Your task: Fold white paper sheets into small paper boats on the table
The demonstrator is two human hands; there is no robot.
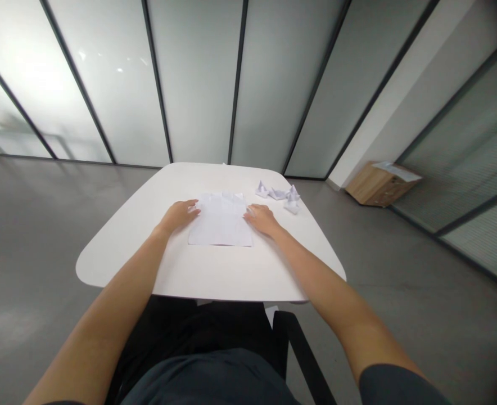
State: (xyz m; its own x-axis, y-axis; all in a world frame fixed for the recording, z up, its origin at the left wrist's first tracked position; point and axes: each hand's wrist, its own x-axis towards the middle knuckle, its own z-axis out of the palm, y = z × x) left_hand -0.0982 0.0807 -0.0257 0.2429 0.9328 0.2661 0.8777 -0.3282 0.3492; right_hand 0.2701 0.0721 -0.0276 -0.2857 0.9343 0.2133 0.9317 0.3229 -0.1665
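Note:
A white sheet of paper point(221, 220), possibly more than one layer, lies flat on the white table point(227, 275) in front of me. Faint crease lines run across its far end. At its left edge rests my left hand point(183, 214), thumb and fingers apart with a gap between them. My right hand point(261, 218) is at the opposite edge, its fingers likewise spread against the paper's side. Whether any fingertips reach beneath the sheet I cannot tell. Beyond my right hand stand several small folded paper shapes point(278, 194), grouped near the table's right edge.
The table has rounded corners, and its near edge is close to my lap. A black chair armrest point(301, 349) is below on the right. A wood-coloured box point(377, 184) sits on the floor by the wall. Frosted glass panels point(198, 84) rise behind the table.

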